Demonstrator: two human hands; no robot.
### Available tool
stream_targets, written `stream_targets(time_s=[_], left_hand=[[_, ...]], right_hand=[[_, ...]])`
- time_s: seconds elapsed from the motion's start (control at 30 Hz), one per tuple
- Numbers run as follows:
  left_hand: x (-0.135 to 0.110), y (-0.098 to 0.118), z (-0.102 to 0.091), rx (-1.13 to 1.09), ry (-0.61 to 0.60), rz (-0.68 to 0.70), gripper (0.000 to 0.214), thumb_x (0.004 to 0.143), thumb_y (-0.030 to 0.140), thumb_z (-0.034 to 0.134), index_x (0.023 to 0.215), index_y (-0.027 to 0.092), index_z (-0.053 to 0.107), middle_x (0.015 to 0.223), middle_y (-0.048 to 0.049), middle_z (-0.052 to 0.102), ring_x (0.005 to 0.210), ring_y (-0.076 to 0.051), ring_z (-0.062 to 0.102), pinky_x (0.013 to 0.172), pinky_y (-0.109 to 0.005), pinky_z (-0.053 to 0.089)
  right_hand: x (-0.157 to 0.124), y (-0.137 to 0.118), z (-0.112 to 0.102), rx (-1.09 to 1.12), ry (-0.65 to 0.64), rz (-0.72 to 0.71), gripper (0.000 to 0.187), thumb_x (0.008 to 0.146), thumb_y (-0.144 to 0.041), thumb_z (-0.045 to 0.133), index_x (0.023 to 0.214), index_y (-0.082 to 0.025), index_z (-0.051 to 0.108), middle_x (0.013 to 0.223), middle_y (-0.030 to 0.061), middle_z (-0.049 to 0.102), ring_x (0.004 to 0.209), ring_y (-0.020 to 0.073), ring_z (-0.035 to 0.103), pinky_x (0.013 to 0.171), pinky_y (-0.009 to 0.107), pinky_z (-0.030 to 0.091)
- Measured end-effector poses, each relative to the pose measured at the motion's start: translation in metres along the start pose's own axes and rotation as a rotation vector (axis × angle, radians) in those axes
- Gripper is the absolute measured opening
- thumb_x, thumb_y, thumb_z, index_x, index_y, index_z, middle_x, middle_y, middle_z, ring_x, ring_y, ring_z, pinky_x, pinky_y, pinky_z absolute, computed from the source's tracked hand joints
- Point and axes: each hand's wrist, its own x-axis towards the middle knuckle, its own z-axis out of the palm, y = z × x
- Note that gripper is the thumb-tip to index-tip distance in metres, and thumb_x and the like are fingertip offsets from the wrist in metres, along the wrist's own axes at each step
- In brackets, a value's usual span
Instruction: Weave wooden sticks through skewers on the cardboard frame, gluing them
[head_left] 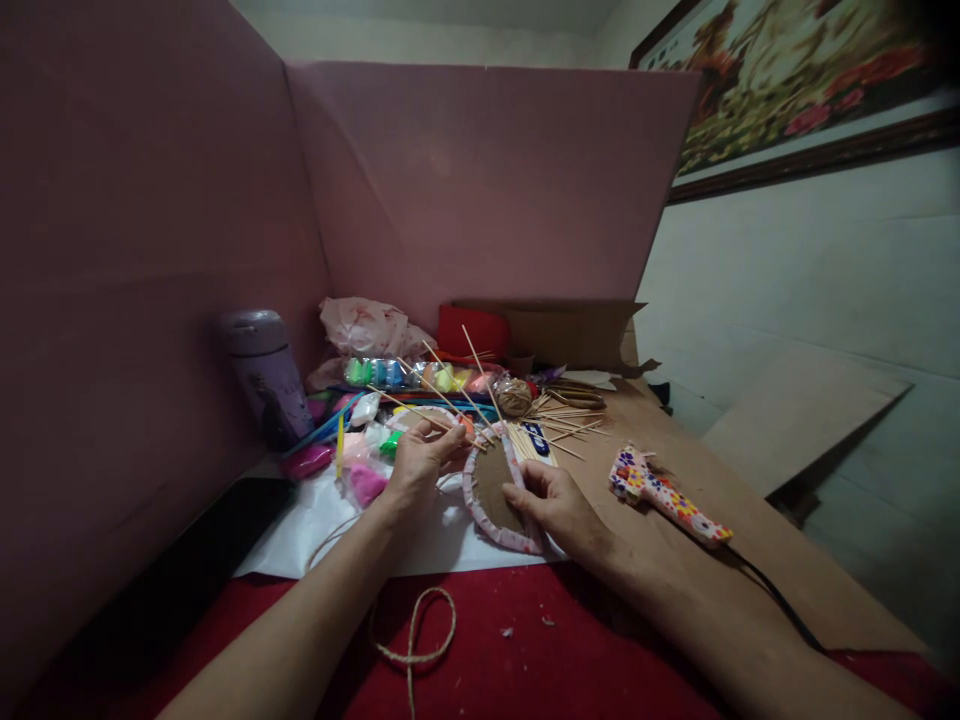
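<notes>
My left hand [421, 462] is closed in a pinch on the near ends of several thin wooden skewers [442, 390] that fan up and away. My right hand [551, 505] grips the right side of a ring [480, 505] wrapped in pale pink ribbon, with brown cardboard showing inside it. The ring lies on white paper [315, 530] between the two hands. A loop of jute twine [414, 628] lies on the red cloth near my left forearm.
A patterned glue gun [664, 495] with a black cord lies right of my right hand. Loose skewers [570, 415], a twine ball [514, 396], coloured clay packs [397, 373], a purple flask [262, 375] and a cardboard box [577, 335] crowd the back. Pink boards wall the left and rear.
</notes>
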Motion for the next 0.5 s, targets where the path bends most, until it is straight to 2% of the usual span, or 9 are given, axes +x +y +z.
stream_targets(time_s=[0.5], left_hand=[[-0.0021,0.0012,0.0005,-0.003,-0.003,0.005,0.033,0.052,0.027,0.080,0.069,0.014,0.055,0.060,-0.0015,0.067,0.051,-0.013,0.062,0.050,-0.022,0.048]], right_hand=[[-0.0007,-0.0008,-0.0005,0.008,-0.001,-0.008,0.021,0.068,-0.037,0.060,0.068,-0.017,0.054,0.063,-0.0016,0.052,0.058,0.0125,0.046,0.055,0.024,0.038]])
